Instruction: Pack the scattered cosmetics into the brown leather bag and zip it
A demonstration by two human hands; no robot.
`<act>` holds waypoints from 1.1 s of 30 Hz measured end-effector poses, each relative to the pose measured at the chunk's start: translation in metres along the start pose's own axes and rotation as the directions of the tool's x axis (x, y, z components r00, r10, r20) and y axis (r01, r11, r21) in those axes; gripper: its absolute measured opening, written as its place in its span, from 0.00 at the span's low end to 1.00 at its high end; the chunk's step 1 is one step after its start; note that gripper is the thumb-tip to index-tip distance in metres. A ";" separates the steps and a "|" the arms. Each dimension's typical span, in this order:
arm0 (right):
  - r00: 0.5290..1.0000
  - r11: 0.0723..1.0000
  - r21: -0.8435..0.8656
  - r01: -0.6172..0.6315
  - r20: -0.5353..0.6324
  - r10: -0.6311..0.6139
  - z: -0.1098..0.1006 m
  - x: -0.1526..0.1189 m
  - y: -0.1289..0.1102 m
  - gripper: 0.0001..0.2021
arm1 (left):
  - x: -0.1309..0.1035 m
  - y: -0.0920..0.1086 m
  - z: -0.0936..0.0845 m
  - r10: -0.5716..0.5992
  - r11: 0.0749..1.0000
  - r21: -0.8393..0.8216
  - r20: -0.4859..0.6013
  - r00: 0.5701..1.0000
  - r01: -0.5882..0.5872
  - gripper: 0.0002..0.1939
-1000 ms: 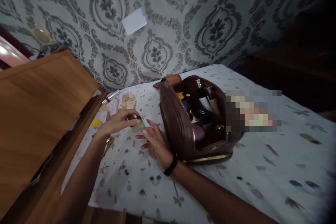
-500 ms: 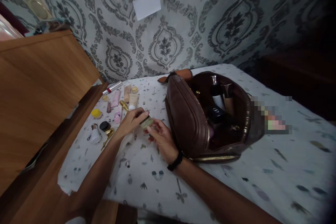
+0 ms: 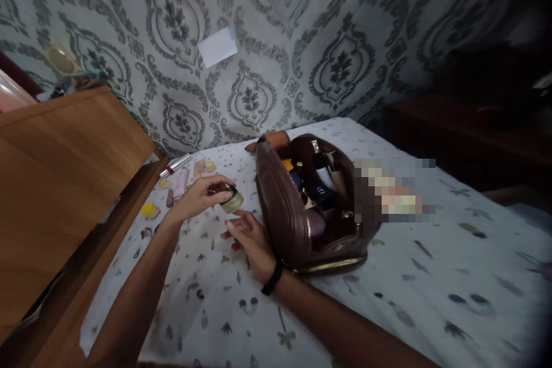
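The left hand [image 3: 196, 198] grips a small round greenish jar [image 3: 232, 201] (tilted); the right hand [image 3: 248, 238] is open just below, beside the brown leather zipped bag [image 3: 284, 207].

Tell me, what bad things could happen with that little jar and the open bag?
The left hand pinches the small jar by its fingertips above the sheet, and the right hand is not touching it, so it might slip and fall. The brown cosmetic bag lies tipped with its zipper open, so a bump could spill the bottles inside. The tubes lie near the bed's edge and might roll off.
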State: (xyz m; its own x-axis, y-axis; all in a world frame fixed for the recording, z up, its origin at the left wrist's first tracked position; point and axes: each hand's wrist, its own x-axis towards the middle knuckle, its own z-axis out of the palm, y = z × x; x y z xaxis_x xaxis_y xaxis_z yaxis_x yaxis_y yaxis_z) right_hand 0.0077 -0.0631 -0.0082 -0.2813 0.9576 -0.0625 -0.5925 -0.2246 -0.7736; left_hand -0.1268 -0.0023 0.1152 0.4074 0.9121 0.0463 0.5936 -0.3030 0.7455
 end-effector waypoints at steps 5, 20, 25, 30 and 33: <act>1.000 1.000 0.003 -0.013 0.010 0.013 -0.001 0.001 0.001 0.33 | 0.042 0.039 -0.015 0.120 0.991 -0.061 -0.050 0.992 -0.123 0.21; 0.996 0.999 -0.010 -0.052 0.075 0.053 -0.001 0.000 0.000 0.39 | 0.091 0.089 0.001 0.105 0.989 -0.100 -0.041 0.994 -0.109 0.20; 0.993 0.998 -0.030 -0.059 0.099 0.062 -0.001 -0.001 -0.001 0.38 | 0.104 0.094 0.006 0.158 0.986 -0.052 -0.012 0.987 -0.158 0.22; 0.992 0.998 -0.014 -0.061 0.107 0.062 -0.001 0.000 0.000 0.36 | 0.120 0.097 0.012 0.232 0.969 0.073 0.060 0.971 -0.237 0.23; 0.993 0.998 -0.007 -0.059 0.104 0.060 -0.001 0.001 0.002 0.35 | 0.131 0.099 0.018 0.264 0.937 0.201 0.129 0.956 -0.286 0.22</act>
State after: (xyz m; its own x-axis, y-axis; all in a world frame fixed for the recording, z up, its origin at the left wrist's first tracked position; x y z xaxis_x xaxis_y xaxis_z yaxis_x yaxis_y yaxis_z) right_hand 0.0075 -0.0620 -0.0104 -0.3932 0.9185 -0.0424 -0.5694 -0.2795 -0.7731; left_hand -0.0026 0.0824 0.1829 0.6353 0.7564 0.1556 0.5791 -0.6000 0.5519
